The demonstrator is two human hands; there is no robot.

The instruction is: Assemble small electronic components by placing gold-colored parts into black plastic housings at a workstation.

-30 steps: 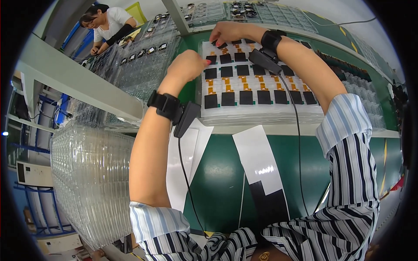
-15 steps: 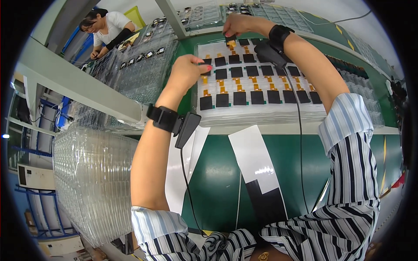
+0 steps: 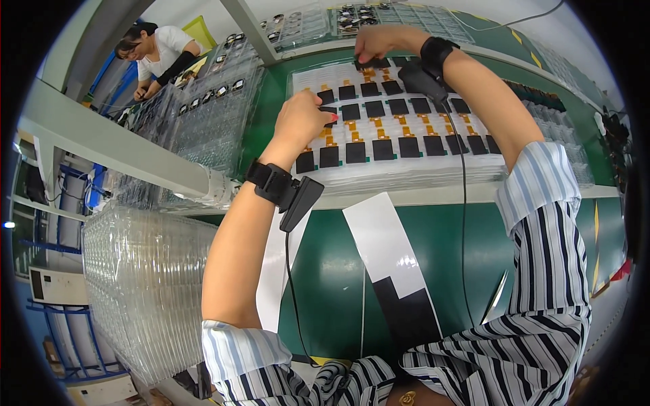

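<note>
Rows of small square black display panels (image 3: 354, 153) with orange flex cables (image 3: 354, 137) lie on a translucent white tray (image 3: 313, 76). My right hand (image 3: 377, 44) is over the back row, its fingers closed at the edge of one black display panel (image 3: 372, 64). Farther left and nearer, my left hand (image 3: 299, 120) reaches over the middle row. Its thumb and a finger are on either side of another display panel (image 3: 330, 112), partly covered. The left end of that row is hidden behind this hand. Both wrists wear black straps with a cabled device.
A grey metal post and rail (image 3: 135, 142) run at left, beside tall stacked clear plastic trays (image 3: 149, 284). A white-and-black sheet (image 3: 389, 250) lies on the green table (image 3: 332, 271). A co-worker (image 3: 162, 57) sits far left. Device cables (image 3: 466, 223) cross the work area.
My view has shifted slightly, putting the tray farther left in the picture. Relative to the panels, both hands have moved about one column right, each to a neighbouring panel.
</note>
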